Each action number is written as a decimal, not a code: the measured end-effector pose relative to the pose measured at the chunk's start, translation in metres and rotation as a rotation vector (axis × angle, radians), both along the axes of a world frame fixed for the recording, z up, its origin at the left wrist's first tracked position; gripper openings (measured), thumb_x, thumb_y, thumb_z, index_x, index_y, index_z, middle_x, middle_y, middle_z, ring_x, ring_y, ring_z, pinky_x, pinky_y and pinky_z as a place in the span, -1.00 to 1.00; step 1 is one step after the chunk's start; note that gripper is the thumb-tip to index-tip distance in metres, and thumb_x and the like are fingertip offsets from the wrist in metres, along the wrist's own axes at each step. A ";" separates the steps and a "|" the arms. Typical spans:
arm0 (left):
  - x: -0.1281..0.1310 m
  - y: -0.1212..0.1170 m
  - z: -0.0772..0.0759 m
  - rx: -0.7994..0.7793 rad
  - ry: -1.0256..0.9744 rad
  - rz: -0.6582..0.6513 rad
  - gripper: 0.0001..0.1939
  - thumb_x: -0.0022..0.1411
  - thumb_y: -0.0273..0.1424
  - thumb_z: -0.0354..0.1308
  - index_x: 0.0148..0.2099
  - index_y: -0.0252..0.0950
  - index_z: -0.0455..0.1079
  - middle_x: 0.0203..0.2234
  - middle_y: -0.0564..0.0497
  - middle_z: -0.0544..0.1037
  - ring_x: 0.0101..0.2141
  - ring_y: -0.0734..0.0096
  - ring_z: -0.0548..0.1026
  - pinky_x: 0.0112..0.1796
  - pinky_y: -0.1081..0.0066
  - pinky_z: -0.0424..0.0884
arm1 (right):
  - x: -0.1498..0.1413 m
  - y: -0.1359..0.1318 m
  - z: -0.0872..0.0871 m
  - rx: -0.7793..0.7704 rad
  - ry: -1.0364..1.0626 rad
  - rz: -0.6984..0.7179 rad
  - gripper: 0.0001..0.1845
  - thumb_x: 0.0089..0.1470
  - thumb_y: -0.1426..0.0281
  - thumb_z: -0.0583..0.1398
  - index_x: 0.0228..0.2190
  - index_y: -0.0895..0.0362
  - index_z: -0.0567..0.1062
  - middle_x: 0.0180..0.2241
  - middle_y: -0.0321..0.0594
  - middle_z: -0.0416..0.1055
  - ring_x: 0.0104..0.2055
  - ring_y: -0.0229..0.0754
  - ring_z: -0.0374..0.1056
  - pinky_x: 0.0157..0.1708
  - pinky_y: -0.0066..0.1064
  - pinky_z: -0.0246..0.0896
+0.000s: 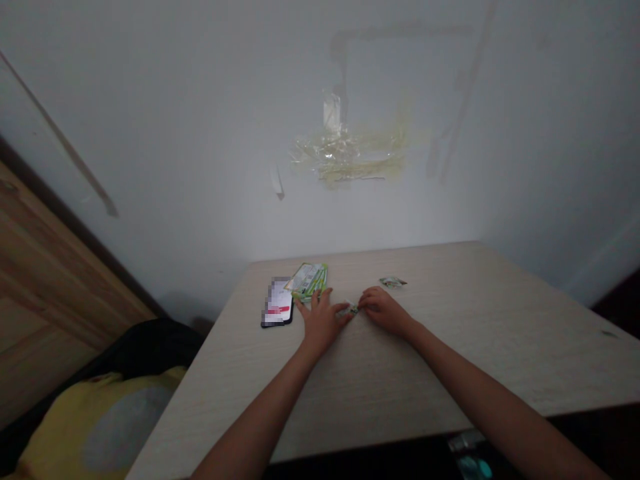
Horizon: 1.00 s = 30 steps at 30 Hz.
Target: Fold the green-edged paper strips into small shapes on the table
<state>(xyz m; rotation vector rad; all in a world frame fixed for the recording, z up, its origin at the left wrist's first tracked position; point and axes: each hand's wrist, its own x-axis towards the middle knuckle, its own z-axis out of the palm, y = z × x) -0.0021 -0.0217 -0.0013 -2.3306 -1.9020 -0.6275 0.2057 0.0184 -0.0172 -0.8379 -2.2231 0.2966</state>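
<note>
A small green-and-white packet (353, 308) lies between my hands, low over the table, partly covered by fingers. My left hand (323, 319) pinches its left end between thumb and forefinger, while the other fingers spread towards a stack of flat green-and-white packets (309, 279). At the packet's right end, the fingers of my right hand (383, 308) are closed on it. Another small packet (393, 283) rests on the table just beyond my right hand. What is printed on the packets is too small to read.
A phone (280, 308) with a lit screen lies left of the stack, partly under it. The pale wooden table (450, 280) meets a wall (200, 167) with tape remnants (350, 153). A yellow-and-grey cushion-like thing (100, 427) sits beyond the table's left edge, near a wooden panel (45, 267).
</note>
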 end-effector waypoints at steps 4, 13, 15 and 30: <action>-0.001 0.000 0.003 0.003 0.052 0.004 -0.65 0.15 0.08 0.08 -0.05 0.24 0.48 0.22 0.03 0.27 0.23 -0.12 0.10 0.09 -0.44 -0.42 | -0.001 -0.002 0.002 -0.012 -0.006 -0.014 -0.75 -0.01 0.61 0.16 -0.36 0.11 0.58 -0.28 -0.14 0.49 -0.12 -0.10 0.35 -0.05 -0.21 0.23; -0.003 0.000 0.010 0.008 0.129 -0.022 -0.61 0.16 0.09 0.06 0.00 0.23 0.45 0.23 0.08 0.25 0.24 -0.15 0.07 0.11 -0.42 -0.41 | -0.001 -0.002 0.002 -0.024 -0.017 -0.033 -0.74 -0.01 0.61 0.16 -0.36 0.10 0.58 -0.28 -0.15 0.50 -0.13 -0.11 0.35 -0.05 -0.23 0.23; -0.003 0.001 0.008 0.014 0.132 -0.021 -0.61 0.15 0.10 0.06 0.00 0.24 0.45 0.23 0.09 0.26 0.24 -0.16 0.07 0.11 -0.42 -0.43 | -0.001 -0.002 0.001 -0.021 -0.016 -0.038 -0.75 -0.01 0.61 0.17 -0.36 0.11 0.59 -0.28 -0.15 0.50 -0.13 -0.11 0.35 -0.05 -0.23 0.23; -0.006 0.003 0.006 0.002 0.132 -0.013 -0.53 0.14 0.16 -0.01 0.05 0.27 0.40 0.24 0.06 0.26 0.25 -0.17 0.05 0.10 -0.41 -0.45 | -0.007 -0.008 0.000 0.075 -0.132 -0.108 -0.75 0.04 0.53 0.21 -0.24 0.08 0.60 -0.25 -0.13 0.48 -0.12 -0.11 0.33 -0.06 -0.23 0.21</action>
